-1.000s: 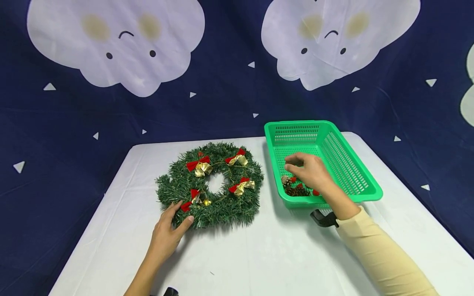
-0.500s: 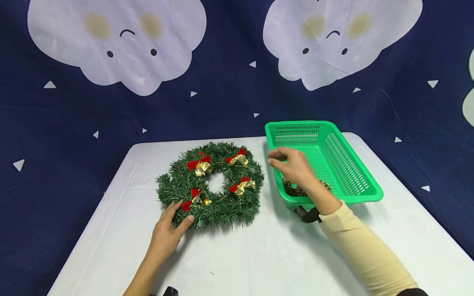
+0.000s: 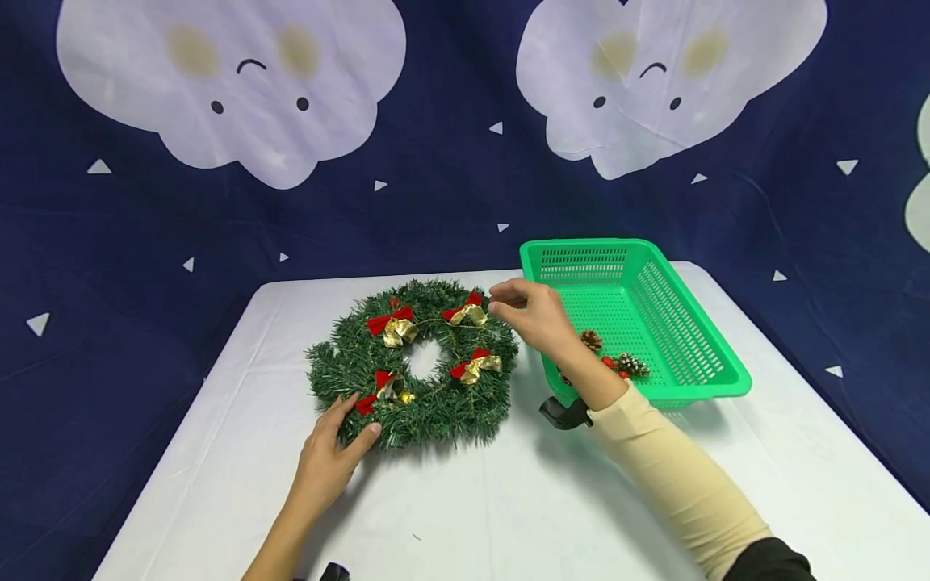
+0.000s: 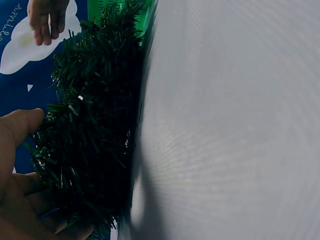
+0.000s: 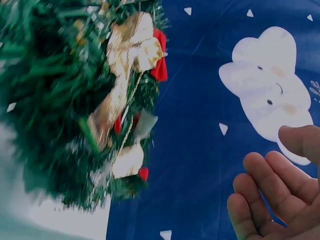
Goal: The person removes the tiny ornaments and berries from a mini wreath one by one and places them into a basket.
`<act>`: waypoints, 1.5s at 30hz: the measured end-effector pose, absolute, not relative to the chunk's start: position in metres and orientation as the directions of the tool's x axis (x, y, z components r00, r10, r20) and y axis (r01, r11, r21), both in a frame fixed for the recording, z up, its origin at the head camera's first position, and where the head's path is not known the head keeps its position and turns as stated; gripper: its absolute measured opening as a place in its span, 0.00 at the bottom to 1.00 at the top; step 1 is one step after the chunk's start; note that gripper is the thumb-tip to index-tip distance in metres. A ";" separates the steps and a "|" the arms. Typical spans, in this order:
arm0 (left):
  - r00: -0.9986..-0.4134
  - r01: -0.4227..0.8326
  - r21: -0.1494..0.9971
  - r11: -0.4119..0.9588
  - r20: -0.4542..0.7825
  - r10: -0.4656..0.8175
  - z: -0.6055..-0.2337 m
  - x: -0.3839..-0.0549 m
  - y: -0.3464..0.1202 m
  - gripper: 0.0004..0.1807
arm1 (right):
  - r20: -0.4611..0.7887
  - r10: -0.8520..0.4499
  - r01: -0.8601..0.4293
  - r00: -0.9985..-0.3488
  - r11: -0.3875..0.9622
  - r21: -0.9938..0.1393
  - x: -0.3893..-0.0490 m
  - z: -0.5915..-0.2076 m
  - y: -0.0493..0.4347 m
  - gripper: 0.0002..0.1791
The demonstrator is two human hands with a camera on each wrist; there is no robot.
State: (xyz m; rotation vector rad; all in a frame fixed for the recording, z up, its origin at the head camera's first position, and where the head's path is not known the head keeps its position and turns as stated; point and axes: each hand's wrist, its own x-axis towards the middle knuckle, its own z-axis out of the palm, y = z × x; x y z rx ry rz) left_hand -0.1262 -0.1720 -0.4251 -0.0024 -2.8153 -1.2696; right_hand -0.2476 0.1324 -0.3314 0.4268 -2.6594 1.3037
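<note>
A green tinsel wreath [image 3: 436, 420] lies on the table, decorated with red bows, gold ribbons [image 3: 398, 331] and a small gold bell. My left hand [image 3: 327, 456] holds its near left edge, thumb and fingers spread around the tinsel. In the left wrist view, the thumb and lower fingers [image 4: 37, 200] sit against the greenery, fingertips partly hidden in it. Over the wreath's right edge hovers my right hand [image 3: 534, 316], apart from the tinsel. The right wrist view shows its loosely bent fingers [image 5: 272, 185] with nothing between them.
A green plastic basket [image 3: 690, 323] stands right of the wreath. Pine cones [image 3: 632, 365] and red berries [image 3: 609, 363] lie in its near part, some hidden behind my right forearm. White cloth covers the table [image 3: 436, 516]; a dark blue cloud-patterned backdrop [image 3: 436, 218] hangs behind.
My right hand has moved left, from over the basket to the wreath's right edge, uncovering pine cones in the basket. The left hand and wreath have stayed put.
</note>
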 end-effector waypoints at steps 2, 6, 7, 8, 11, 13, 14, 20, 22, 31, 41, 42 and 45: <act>-0.999 0.020 0.747 0.665 0.045 -0.021 -0.425 -0.126 -0.172 0.38 | 0.260 -0.193 -0.324 -0.946 0.567 -0.757 -0.249 -0.331 0.124 0.16; -0.999 0.018 0.745 0.667 0.042 -0.020 -0.425 -0.126 -0.172 0.38 | 0.279 -0.204 -0.346 -0.938 0.546 -0.763 -0.253 -0.331 0.108 0.16; -0.999 0.018 0.746 0.666 0.042 -0.020 -0.425 -0.126 -0.172 0.38 | 0.281 -0.204 -0.347 -0.938 0.540 -0.767 -0.254 -0.330 0.104 0.15; -0.999 0.018 0.746 0.666 0.042 -0.020 -0.425 -0.126 -0.172 0.38 | 0.284 -0.205 -0.350 -0.937 0.536 -0.768 -0.256 -0.330 0.100 0.15; -0.999 0.020 0.743 0.669 0.044 -0.019 -0.424 -0.127 -0.171 0.38 | 0.279 -0.204 -0.345 -0.938 0.525 -0.778 -0.259 -0.328 0.089 0.14; -0.999 0.021 0.742 0.670 0.044 -0.018 -0.424 -0.127 -0.171 0.38 | 0.276 -0.203 -0.342 -0.940 0.515 -0.786 -0.261 -0.327 0.083 0.14; -0.999 0.021 0.742 0.670 0.045 -0.019 -0.423 -0.128 -0.171 0.38 | 0.273 -0.203 -0.339 -0.941 0.510 -0.790 -0.263 -0.327 0.080 0.14; -0.998 0.026 0.748 0.663 0.056 -0.024 -0.423 -0.129 -0.171 0.38 | 0.262 -0.203 -0.330 -0.944 0.498 -0.802 -0.270 -0.330 0.066 0.15; -0.998 0.028 0.748 0.663 0.059 -0.025 -0.423 -0.129 -0.172 0.38 | 0.266 -0.203 -0.333 -0.943 0.499 -0.800 -0.273 -0.331 0.062 0.15; -0.998 0.011 0.746 0.666 0.044 -0.033 -0.423 -0.128 -0.172 0.38 | 0.260 -0.223 -0.340 -0.940 0.521 -0.783 -0.286 -0.338 0.039 0.18; -0.998 0.016 0.744 0.668 0.051 -0.032 -0.422 -0.127 -0.171 0.38 | 0.262 -0.205 -0.332 -0.943 0.519 -0.788 -0.299 -0.345 0.024 0.18; -0.998 0.015 0.744 0.668 0.050 -0.033 -0.422 -0.127 -0.171 0.37 | 0.254 -0.205 -0.325 -0.945 0.523 -0.788 -0.301 -0.346 0.023 0.17; -0.998 0.011 0.743 0.669 0.045 -0.033 -0.422 -0.127 -0.171 0.38 | 0.226 -0.203 -0.301 -0.953 0.533 -0.790 -0.305 -0.350 0.017 0.17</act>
